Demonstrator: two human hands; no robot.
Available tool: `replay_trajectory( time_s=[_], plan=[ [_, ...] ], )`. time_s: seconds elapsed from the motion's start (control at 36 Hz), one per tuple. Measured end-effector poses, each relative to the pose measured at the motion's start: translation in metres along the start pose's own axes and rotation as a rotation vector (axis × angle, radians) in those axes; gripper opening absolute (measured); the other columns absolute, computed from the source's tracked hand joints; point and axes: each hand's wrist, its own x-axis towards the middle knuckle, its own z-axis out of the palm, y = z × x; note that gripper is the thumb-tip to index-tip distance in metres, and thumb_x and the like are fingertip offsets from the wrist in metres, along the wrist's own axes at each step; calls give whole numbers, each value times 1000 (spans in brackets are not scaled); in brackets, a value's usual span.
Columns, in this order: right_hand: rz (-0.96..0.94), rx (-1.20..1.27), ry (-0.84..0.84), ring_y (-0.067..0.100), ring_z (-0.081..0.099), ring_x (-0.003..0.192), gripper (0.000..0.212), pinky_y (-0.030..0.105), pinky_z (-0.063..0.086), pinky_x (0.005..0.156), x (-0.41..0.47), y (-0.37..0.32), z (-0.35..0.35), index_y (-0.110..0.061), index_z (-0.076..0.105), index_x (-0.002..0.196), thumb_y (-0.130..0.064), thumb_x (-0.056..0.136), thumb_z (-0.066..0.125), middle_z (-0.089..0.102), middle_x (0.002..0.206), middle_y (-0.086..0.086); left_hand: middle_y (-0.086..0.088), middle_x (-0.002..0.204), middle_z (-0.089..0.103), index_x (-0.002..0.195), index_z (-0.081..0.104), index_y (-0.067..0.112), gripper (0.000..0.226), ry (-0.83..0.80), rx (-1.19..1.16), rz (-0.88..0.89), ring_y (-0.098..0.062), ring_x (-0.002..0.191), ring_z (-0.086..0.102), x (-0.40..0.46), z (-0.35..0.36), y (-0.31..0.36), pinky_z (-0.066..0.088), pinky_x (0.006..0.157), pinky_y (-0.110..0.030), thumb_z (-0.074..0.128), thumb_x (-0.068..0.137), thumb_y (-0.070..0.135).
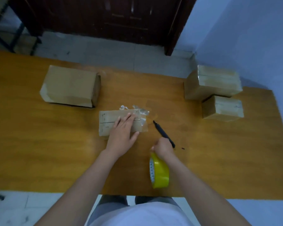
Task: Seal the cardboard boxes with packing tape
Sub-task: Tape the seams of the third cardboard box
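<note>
In the head view, the person stands at an orange-brown table (39,152). The left hand (122,132) lies flat on a small box (107,123) in the middle of the table, with its fingers straight and a little spread, pressing on the top near the right end. A strip of clear tape (141,112) is already on that end of the box; it looks wrinkled, and loose pieces stick up behind the box. The right hand (163,146) has its fingers curled around a black cutter (162,132), whose tip points away toward the box but does not touch it. A yellow tape roll (158,172) stands on its edge just under the right wrist, near the front edge of the table.

A bigger box (69,86) lies at the far left, well apart. Two more boxes (214,85) sit at the far right, one touching the other, and both seem to carry tape already.

I judge that the step in hand is the finishing of the tape on the small box. The next move probably calls for smoothing the wrinkled strip down over the seam and the end, while the other hand keeps the blade away from the pressing fingers.
</note>
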Motion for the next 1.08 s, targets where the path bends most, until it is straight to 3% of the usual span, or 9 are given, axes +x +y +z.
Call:
replay_trajectory(
  time_s=[0.08, 0.19, 0.31, 0.42, 0.64, 0.75, 0.89, 1.08],
  plan=[
    [-53, -37, 41, 28, 67, 82, 17, 41, 56, 77, 15, -6, -3, 2, 70, 83, -9, 88, 59, 71, 86, 13, 5, 155, 27, 149, 26, 23, 58, 34, -98, -73, -17, 143, 19, 1, -3, 4, 1, 114, -21, 50, 97, 35],
    [-120, -129, 93, 30, 66, 85, 17, 31, 49, 63, 33, -20, -17, -4, 71, 90, -9, 90, 54, 69, 93, 13, 6, 153, 31, 146, 32, 25, 54, 68, -134, -105, -14, 141, 23, 1, -2, 6, -3, 111, -15, 52, 97, 29],
    [-180, -223, 153, 32, 62, 97, 20, 30, 42, 66, 44, -30, -27, -7, 69, 97, -13, 91, 51, 62, 106, 12, 9, 151, 33, 145, 35, 29, 52, 94, -135, -105, -13, 141, 25, 2, 2, 0, 4, 115, -20, 52, 96, 30],
    [-262, -258, 203, 32, 60, 101, 22, 31, 45, 72, 54, -33, -29, -9, 69, 98, -18, 93, 50, 53, 117, 10, 12, 147, 38, 143, 40, 26, 51, 108, -140, -96, 1, 136, 28, 4, 5, -2, 4, 115, -17, 55, 94, 27],
    [-373, -322, 158, 26, 59, 103, 18, 29, 42, 71, 61, -27, -37, -20, 71, 100, -23, 91, 56, 61, 109, 3, 6, 146, 44, 142, 42, 23, 50, 110, -148, -66, 11, 128, 23, 5, 5, -3, 2, 113, -14, 56, 94, 25],
    [-424, -308, 115, 23, 61, 102, 19, 29, 45, 74, 59, -25, -41, -28, 71, 101, -23, 89, 59, 68, 108, 0, 3, 145, 46, 141, 44, 22, 49, 114, -155, -58, 9, 128, 25, 5, 4, -4, 7, 115, -20, 52, 93, 29],
    [-500, -327, 93, 22, 58, 104, 21, 25, 35, 66, 61, -25, -41, -30, 71, 103, -21, 87, 60, 60, 109, -2, 5, 145, 45, 141, 45, 22, 50, 115, -156, -63, 5, 130, 28, 5, 3, -3, 6, 115, -20, 46, 92, 34],
    [-513, -481, 83, 22, 52, 113, 50, 31, 44, 78, 64, -25, -41, -35, 49, 134, -22, 87, 59, 53, 121, 0, 5, 143, 47, 140, 46, 21, 46, 114, -147, -53, 10, 128, 24, 5, 6, -7, -5, 111, -8, 51, 94, 28]
  ],
)
